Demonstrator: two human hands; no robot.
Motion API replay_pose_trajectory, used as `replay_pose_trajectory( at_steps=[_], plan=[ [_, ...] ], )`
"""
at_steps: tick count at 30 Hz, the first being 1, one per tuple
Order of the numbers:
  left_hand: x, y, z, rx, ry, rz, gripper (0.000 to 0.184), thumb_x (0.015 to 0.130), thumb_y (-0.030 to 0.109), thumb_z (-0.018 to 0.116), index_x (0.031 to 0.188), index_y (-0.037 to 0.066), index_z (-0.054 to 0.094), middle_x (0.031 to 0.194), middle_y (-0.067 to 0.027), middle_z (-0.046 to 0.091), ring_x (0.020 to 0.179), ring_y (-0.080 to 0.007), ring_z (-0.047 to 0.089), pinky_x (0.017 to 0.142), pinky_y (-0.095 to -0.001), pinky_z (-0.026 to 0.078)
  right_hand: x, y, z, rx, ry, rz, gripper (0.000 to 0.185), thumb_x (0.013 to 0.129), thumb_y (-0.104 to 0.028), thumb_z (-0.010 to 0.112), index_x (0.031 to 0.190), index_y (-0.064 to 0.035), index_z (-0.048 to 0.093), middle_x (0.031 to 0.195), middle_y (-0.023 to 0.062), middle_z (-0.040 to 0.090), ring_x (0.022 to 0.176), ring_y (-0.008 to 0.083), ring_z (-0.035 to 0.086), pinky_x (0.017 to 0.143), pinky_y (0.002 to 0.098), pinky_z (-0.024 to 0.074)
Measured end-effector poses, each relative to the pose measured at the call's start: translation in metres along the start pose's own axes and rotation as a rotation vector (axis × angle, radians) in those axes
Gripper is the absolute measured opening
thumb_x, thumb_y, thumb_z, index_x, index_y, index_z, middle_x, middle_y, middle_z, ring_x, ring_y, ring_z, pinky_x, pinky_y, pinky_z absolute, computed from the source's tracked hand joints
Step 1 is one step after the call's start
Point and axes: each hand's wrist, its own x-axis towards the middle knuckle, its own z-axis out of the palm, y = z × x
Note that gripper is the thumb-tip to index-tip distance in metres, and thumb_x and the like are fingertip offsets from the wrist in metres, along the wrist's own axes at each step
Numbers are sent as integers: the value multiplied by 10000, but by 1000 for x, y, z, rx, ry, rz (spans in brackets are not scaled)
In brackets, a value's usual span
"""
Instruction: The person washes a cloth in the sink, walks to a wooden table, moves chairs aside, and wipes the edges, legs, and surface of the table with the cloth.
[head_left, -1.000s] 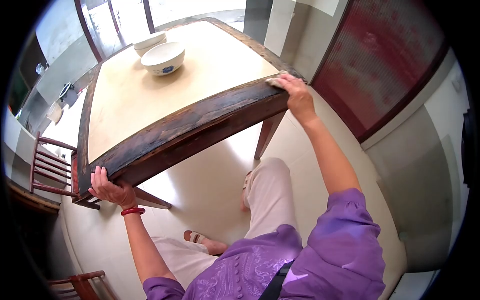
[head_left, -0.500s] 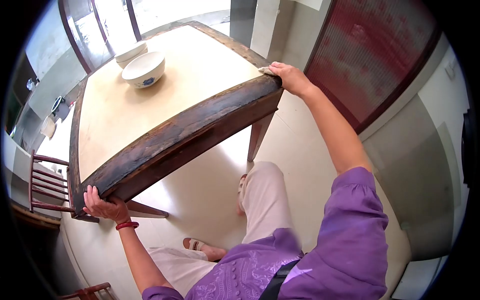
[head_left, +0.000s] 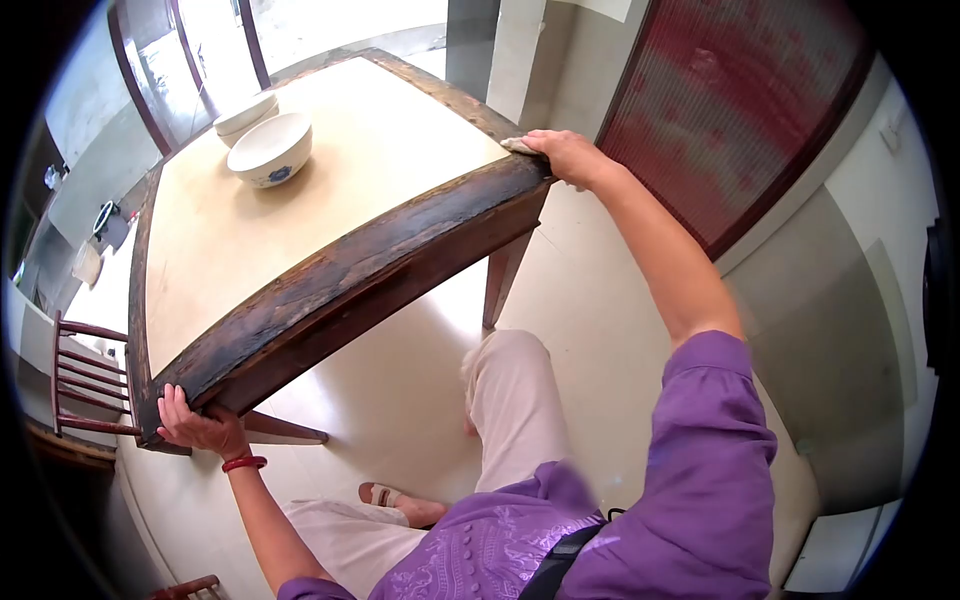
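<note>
A table (head_left: pixel 330 190) with a pale top and a dark, worn wooden rim spans the upper left. At its near left corner my left hand (head_left: pixel 203 426), a red bangle on the wrist, is wrapped round the rim. My right hand (head_left: pixel 568 156) presses a light cloth (head_left: pixel 518 146) onto the rim at the right corner; part of the cloth sticks out past the fingertips. Toward the back left of the tabletop, a white bowl (head_left: pixel 270 150) with a blue flower stands beside what look like stacked bowls (head_left: pixel 246 116).
A wooden chair (head_left: pixel 92 380) stands left of the table, and part of another shows at the bottom left. A red ribbed panel (head_left: pixel 735 110) is at the right. Under the table are its legs (head_left: pixel 505 278) and my feet. A bucket (head_left: pixel 110 226) sits far left.
The table and bowls have shifted left and slightly down in view. My right hand with the cloth has moved a little along the right corner; my left hand still grips the near left corner.
</note>
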Motion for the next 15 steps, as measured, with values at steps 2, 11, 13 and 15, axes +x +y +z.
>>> replay_pose_trajectory(
  at_steps=[2, 11, 13, 15],
  plan=[
    [1, -3, -4, 21, -39, 6, 441, 805, 43, 443, 1238, 115, 494, 1288, -52, 542, 1250, -270, 472, 1125, -481, 146, 10, 26, 12, -56, 77, -147, 492, 877, 53, 415, 1345, -89, 470, 1398, 84, 480, 1212, 261, 527, 629, 393, 585],
    [1, 6, 3, -5, 10, -46, 482, 772, 13, 461, 1243, 106, 491, 1300, -51, 538, 1265, -274, 457, 1127, -493, 137, -2, 70, 21, -319, 276, -564, 384, 892, -10, 449, 1263, -62, 533, 1331, 141, 526, 1146, 310, 561, 947, 377, 485],
    [1, 4, 3, -14, 12, -36, 479, 777, 16, 462, 1246, 106, 490, 1302, -53, 537, 1271, -273, 451, 1129, -494, 132, -15, 24, 8, 29, 78, -116, 387, 990, -261, 355, 1290, -80, 519, 1221, 138, 596, 897, 285, 635, 741, 391, 557],
    [0, 4, 0, -23, -8, -34, 475, 782, 19, 463, 1248, 106, 489, 1302, -53, 536, 1273, -273, 448, 1130, -493, 128, -11, 6, 1, 92, -4, 48, 467, 1008, -380, 302, 1311, -89, 505, 1166, 135, 620, 779, 271, 636, 644, 393, 566]
  ],
)
